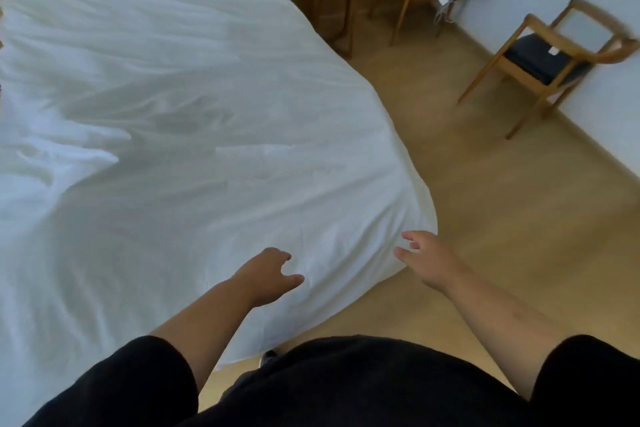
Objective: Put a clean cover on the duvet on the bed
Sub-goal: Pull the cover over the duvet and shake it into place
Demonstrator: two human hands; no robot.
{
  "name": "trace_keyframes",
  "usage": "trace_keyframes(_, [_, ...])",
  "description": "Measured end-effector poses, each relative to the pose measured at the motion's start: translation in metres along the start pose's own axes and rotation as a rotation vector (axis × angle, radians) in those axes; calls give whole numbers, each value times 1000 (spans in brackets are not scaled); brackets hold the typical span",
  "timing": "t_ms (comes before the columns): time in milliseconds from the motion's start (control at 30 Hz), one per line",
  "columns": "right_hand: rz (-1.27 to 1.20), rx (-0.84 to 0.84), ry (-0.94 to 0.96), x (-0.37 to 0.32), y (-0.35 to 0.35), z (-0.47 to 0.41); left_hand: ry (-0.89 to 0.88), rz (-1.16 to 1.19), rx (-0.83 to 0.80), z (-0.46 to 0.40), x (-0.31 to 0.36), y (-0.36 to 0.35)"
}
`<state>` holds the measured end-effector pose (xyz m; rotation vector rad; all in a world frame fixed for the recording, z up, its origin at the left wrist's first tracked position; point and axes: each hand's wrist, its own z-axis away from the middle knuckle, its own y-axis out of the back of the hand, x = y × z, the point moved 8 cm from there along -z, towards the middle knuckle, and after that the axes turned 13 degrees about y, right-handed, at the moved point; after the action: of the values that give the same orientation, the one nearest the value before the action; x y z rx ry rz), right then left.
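The white duvet (194, 121) looks soft, limp and bulky, best pinched at its near corner, where the left hand (268, 276) and right hand (427, 262) hover released, grasping nothing.

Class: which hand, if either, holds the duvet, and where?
Neither. The left hand and right hand reach open-fingered toward the duvet corner, holding nothing.

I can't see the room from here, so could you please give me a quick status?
Left hand and right hand open, reaching at the duvet corner. Duvet spread white over the bed. Nothing in the way.
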<state>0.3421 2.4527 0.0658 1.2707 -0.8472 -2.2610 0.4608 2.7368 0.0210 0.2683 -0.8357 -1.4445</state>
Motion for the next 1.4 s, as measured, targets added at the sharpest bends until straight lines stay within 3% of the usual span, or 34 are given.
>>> trace_keyframes(200, [-147, 149, -122, 71, 63, 34, -155, -103, -8, -27, 117, 8])
trace_keyframes(400, [-321, 328, -243, 190, 157, 54, -243, -211, -18, -59, 257, -19])
trace_keyframes(533, [-319, 322, -204, 252, 222, 34, -233, -190, -11, -87, 344, -45])
trace_keyframes(733, [-247, 127, -91, 295, 305, -14, -116, -93, 34, -119, 436, -65])
trace_keyframes(867, [-220, 45, -22, 295, 329, -60, 6, -29, 98, -137, 444, -61])
trace_keyframes(1067, [-233, -125, 30, 274, 311, -127, 211, 68, 123, -163, 415, -47])
trace_keyframes(1400, [-168, -282, 27, 237, 253, -270, 320, 238, 79, -252, 371, -11])
